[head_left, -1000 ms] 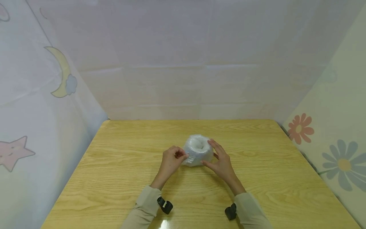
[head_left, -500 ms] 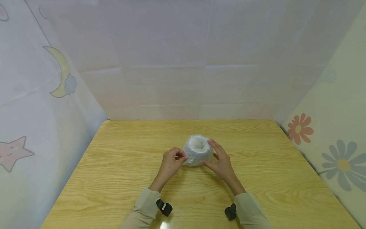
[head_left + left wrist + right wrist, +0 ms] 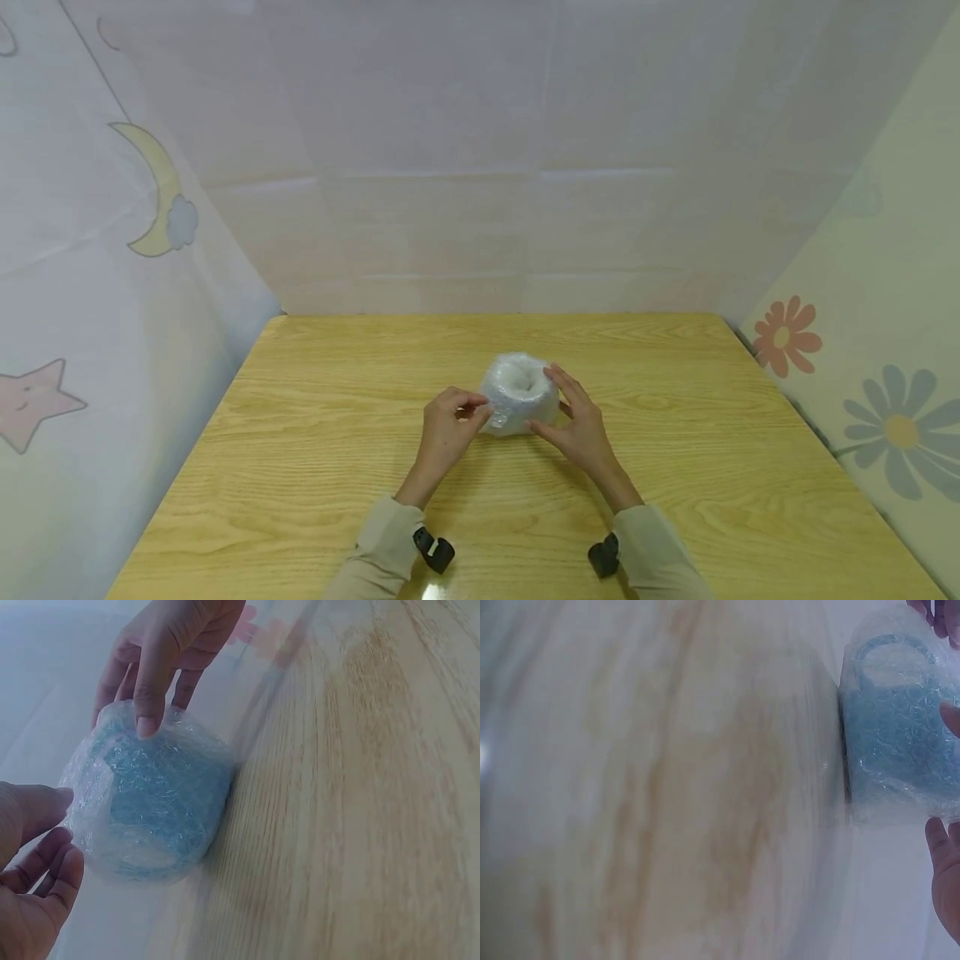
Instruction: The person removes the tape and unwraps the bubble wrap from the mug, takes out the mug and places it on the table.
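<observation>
A rounded bundle of clear bubble wrap (image 3: pixel 517 408) stands on the wooden table, with a hollow in its top. Something blue shows through the layers of the bundle (image 3: pixel 161 799) in the left wrist view; what it is stays hidden. My left hand (image 3: pixel 444 433) pinches the wrap's edge between thumb and fingers at the bundle's left side. On the other side my right hand (image 3: pixel 585 433) grips the bundle, thumb at the front and fingers round the right. The right thumb (image 3: pixel 150 705) lies on the wrap near its top in the left wrist view.
The light wooden table (image 3: pixel 337 358) reaches back to a pale cloth backdrop (image 3: pixel 480 233). Patterned cloths hang at both sides, with a moon (image 3: pixel 157 192) on the left and flowers (image 3: pixel 902 431) on the right. Black wrist mounts (image 3: pixel 433 550) sit at both cuffs.
My left fingertips shift very slightly at the wrap's edge. The bundle and my right hand stay in place.
</observation>
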Tool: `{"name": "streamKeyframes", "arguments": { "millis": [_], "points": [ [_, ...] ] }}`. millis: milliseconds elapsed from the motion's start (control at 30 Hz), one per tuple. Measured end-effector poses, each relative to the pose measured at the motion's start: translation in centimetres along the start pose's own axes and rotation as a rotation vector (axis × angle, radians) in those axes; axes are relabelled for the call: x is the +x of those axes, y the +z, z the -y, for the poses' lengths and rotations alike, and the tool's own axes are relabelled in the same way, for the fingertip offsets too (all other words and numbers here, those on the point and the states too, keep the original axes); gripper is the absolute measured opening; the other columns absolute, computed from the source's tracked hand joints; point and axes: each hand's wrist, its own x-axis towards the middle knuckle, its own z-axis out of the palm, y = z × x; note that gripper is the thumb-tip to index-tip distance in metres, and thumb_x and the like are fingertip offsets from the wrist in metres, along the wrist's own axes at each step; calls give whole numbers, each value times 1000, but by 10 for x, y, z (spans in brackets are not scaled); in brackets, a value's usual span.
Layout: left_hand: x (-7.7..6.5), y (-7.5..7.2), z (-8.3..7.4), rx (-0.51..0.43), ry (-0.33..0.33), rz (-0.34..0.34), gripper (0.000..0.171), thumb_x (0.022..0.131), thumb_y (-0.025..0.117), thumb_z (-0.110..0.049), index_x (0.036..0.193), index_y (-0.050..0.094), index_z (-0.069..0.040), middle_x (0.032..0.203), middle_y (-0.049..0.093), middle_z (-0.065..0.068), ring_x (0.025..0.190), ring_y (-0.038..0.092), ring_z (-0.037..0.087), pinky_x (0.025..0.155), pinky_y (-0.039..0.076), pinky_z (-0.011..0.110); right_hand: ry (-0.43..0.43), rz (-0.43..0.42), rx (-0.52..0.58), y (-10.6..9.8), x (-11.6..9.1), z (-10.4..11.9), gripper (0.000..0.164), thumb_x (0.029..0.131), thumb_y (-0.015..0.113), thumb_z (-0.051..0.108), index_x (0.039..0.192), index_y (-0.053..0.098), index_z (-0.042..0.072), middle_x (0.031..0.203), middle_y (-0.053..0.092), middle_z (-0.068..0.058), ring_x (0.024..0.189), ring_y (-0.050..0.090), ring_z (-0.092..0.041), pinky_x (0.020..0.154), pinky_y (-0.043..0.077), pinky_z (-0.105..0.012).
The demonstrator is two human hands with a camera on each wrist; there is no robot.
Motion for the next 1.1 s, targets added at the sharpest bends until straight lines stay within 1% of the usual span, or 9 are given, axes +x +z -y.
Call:
{"name": "streamKeyframes", "arguments": {
  "millis": [133, 267, 367, 533, 700, 900, 1100],
  "points": [
    [-1, 1, 0, -17, 26, -17, 4, 84, 76, -7, 87, 76, -5, 84, 67, 0, 77, 64, 16, 69, 56, 26, 9, -1, 5, 3, -1, -18, 82, 69, 85, -2, 141, 45, 0, 149, 36, -21, 131, 39, -44, 86, 49, -53],
    [-2, 0, -2, -55, 23, -10, 4, 85, 75, -6, 87, 77, -3, 84, 71, 3, 76, 68, 16, 67, 56, 24, 27, 9, 3, 2, -2, -19, 81, 72, 85, 3, 142, 46, 5, 151, 35, -16, 133, 38, -38, 89, 50, -47],
    [-3, 0, -3, -73, 10, -5, 5, 86, 74, -6, 87, 77, -3, 84, 72, 5, 76, 69, 17, 65, 56, 24, 31, 10, 7, 1, -3, -16, 80, 72, 85, 2, 142, 46, 5, 151, 35, -17, 134, 38, -37, 89, 49, -45],
    [-7, 0, -6, -72, -4, -7, 5, 86, 74, -7, 87, 77, -3, 84, 72, 5, 76, 70, 18, 64, 56, 23, 39, 11, 8, 0, -3, -14, 79, 72, 84, -1, 142, 47, 4, 150, 36, -19, 133, 39, -37, 89, 49, -45],
    [-7, 2, -5, -83, -10, -17, 5, 86, 74, -7, 86, 76, -2, 83, 72, 5, 75, 70, 17, 62, 56, 22, 44, 13, 10, 0, -2, -14, 79, 72, 84, -2, 142, 47, 3, 149, 37, -22, 133, 39, -37, 89, 50, -43],
    [-8, 4, -7, -125, -23, -19, 4, 86, 73, -4, 85, 75, -1, 81, 72, 5, 75, 69, 18, 62, 56, 23, 32, 5, 15, 0, -1, -15, 77, 72, 84, -2, 141, 48, 2, 147, 38, -23, 132, 40, -37, 88, 50, -41],
    [-10, 6, -7, -164, -30, -30, 4, 84, 74, -3, 83, 74, 1, 79, 71, 6, 73, 69, 18, 61, 56, 24, 34, 3, 10, -1, -1, -16, 76, 73, 84, -1, 140, 49, 2, 147, 39, -22, 131, 41, -36, 88, 50, -40]
  ]
}}
